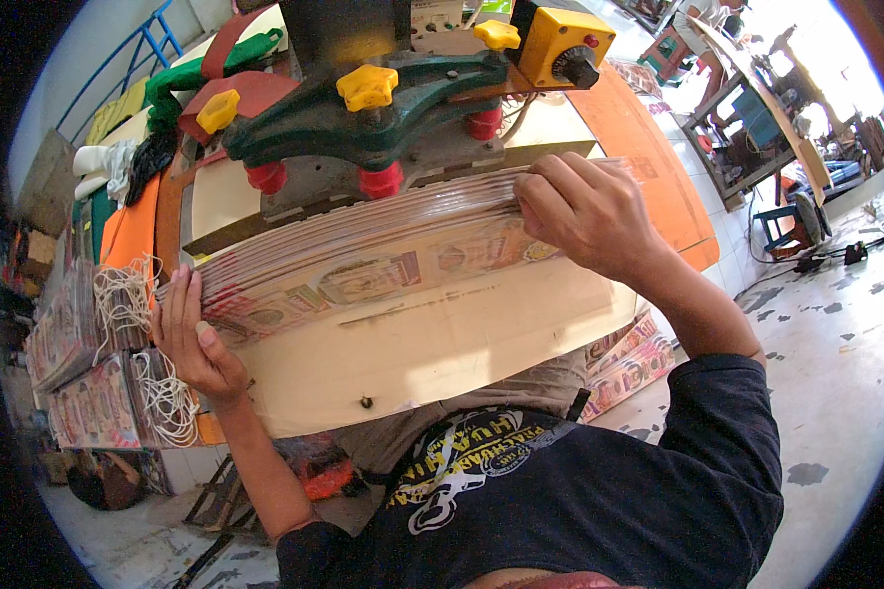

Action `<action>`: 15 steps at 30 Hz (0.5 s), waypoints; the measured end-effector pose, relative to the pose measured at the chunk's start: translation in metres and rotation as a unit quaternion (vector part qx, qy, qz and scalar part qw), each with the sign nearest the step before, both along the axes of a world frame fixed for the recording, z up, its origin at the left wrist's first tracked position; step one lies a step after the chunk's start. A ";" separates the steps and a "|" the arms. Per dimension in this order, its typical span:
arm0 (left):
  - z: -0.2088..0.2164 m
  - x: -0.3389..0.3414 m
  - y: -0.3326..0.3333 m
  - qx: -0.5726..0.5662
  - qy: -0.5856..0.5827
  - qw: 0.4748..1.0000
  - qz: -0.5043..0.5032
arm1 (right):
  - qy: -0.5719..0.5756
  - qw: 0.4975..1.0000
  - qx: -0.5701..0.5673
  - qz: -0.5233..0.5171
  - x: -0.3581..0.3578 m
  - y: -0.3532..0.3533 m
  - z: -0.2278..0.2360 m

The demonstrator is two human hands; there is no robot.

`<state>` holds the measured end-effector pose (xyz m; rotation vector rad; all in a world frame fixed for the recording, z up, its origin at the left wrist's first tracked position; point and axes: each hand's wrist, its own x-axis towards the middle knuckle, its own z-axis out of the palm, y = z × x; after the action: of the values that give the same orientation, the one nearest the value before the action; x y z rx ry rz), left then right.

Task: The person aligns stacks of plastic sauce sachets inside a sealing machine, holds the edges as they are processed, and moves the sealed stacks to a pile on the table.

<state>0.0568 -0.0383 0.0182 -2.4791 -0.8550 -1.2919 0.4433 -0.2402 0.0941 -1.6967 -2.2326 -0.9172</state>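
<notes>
A thick stack of printed, glossy plastic sheets (363,277) lies across a cream-coloured board (452,344) in front of me, its layered edges fanned along the far side. At the stack's left end, my left hand (192,339) rests with its fingers stretched out against the edges and its thumb apart. My right hand (580,211) is closed over the far right corner, fingers curled around the sheets' edge. Just beyond the stack stands a dark green metal press (314,137) with yellow star knobs (367,88) and red cylindrical feet (380,181).
A yellow control box (560,49) with a black dial sits right of the press. Orange board (648,157) edges the table. Bundles of printed bags (93,398) with white cords (167,398) stand at left. More printed sheets (629,368) lie below right. A workbench (746,128) stands farther off.
</notes>
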 end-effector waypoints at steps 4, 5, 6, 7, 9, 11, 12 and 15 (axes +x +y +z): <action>0.000 0.000 0.001 0.002 -0.001 1.000 -0.004 | 0.037 0.999 0.026 -0.025 0.001 0.000 -0.004; 0.000 0.000 0.002 0.004 -0.002 1.000 -0.003 | 0.066 0.996 0.029 -0.047 0.003 -0.001 -0.004; -0.001 -0.001 0.002 0.005 -0.002 1.000 -0.003 | 0.096 0.993 0.032 -0.069 0.006 -0.001 -0.004; -0.001 0.001 0.003 0.008 -0.004 1.000 -0.005 | 0.094 0.993 0.037 -0.060 0.009 0.000 -0.003; 0.000 -0.001 0.001 0.005 0.001 1.000 0.015 | 0.091 0.994 0.048 -0.046 0.017 0.002 0.000; -0.006 -0.002 0.004 0.004 -0.004 1.000 0.012 | 0.117 0.991 0.042 -0.057 0.022 -0.001 0.002; -0.007 0.000 0.006 0.004 -0.008 1.000 0.008 | 0.130 0.989 0.039 -0.064 0.025 -0.004 0.004; -0.003 0.000 0.001 0.001 0.002 1.000 0.024 | 0.232 0.966 0.081 -0.076 0.047 -0.015 0.007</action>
<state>0.0570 -0.0368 0.0148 -2.4426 -0.9053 -1.2715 0.4902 -0.2548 0.1011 -1.7991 -1.7000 -0.6270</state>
